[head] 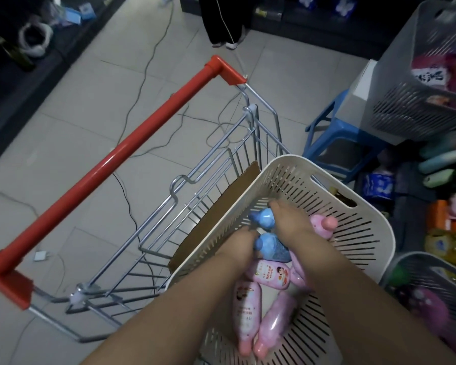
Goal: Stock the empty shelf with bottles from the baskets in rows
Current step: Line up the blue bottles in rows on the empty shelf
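Note:
A cream slotted basket (366,233) sits in a shopping cart and holds several pink bottles (246,306) lying on their sides and two blue bottles. Both my hands reach down into it. My left hand (241,246) grips the nearer blue bottle (273,246) at its cap end. My right hand (290,222) curls over the farther blue bottle (263,218), with a pink bottle (323,225) lying just right of the hand. No shelf row is in view.
The wire cart (216,180) with a red handle (121,159) stands on a tiled floor crossed by cables. Grey baskets of goods (419,83) stand at right above a blue stool (334,138). A person's legs (221,19) show at the top.

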